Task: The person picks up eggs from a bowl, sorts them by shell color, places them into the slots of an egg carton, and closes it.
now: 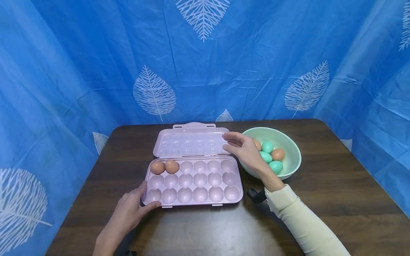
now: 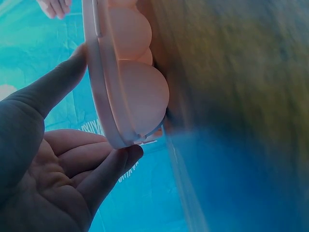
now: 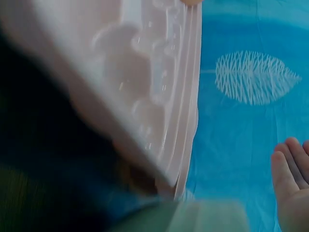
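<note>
A pale pink egg tray [image 1: 192,188] lies opened on the table, its hinged lid [image 1: 189,142] folded back behind it. Two brown eggs [image 1: 172,166] sit in the back-left cups. My left hand [image 1: 131,206] holds the tray's front-left corner, thumb along the front rim and fingers at the left side; the left wrist view shows that grip [image 2: 63,159] close up. Over the right end of the lid hovers my right hand [image 1: 245,151], fingers loosely extended and holding nothing. The right wrist view shows these fingers [image 3: 287,169] apart from the tray.
Just beyond the right hand stands a pale green bowl [image 1: 293,160] holding several brown and green eggs [image 1: 277,154], partly hidden by that hand. A black strap [image 1: 256,195] shows by the right wrist. Blue leaf-print cloth [image 1: 205,89] hangs around the dark wooden table [image 1: 336,199].
</note>
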{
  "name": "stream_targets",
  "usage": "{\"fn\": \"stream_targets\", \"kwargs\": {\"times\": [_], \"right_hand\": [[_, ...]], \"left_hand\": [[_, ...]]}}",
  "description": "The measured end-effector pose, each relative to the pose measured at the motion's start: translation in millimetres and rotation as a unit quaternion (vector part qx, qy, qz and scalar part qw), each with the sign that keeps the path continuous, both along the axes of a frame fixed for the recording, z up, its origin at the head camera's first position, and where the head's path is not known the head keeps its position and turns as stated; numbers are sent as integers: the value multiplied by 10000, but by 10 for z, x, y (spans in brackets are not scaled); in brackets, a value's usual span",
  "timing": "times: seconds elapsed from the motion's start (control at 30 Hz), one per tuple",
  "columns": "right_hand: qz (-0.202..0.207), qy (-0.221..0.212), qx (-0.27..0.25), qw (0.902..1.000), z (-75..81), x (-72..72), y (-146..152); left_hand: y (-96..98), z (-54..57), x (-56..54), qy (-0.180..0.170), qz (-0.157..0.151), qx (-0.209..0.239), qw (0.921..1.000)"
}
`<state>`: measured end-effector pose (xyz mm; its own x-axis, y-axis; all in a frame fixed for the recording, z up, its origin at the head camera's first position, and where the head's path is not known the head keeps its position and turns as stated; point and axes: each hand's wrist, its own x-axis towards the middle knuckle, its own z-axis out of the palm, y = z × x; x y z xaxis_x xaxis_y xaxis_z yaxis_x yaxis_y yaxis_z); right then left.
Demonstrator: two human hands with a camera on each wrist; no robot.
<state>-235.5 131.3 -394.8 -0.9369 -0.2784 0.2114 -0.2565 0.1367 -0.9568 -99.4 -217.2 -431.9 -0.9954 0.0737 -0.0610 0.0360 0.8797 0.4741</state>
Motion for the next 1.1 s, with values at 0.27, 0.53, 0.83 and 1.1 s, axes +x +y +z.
{"fn": "stream_targets", "kwargs": {"times": [0.27, 0.53, 0.83, 1.1], "right_hand": [[-152, -47, 338, 9993, 2, -59, 336], [-447, -312, 816, 9952, -29, -178, 632], [-860, -619, 1023, 9891, -171, -359, 836], [-1196, -896, 1249, 9809, -219, -392, 880]], "left_hand": [[7, 8, -6, 21, -3, 35, 10000], [5, 17, -8, 83, -10, 15, 10000], [-4, -7, -3, 192, -47, 30, 9998], [-9, -32, 5, 120, 6, 58, 9999]]}}
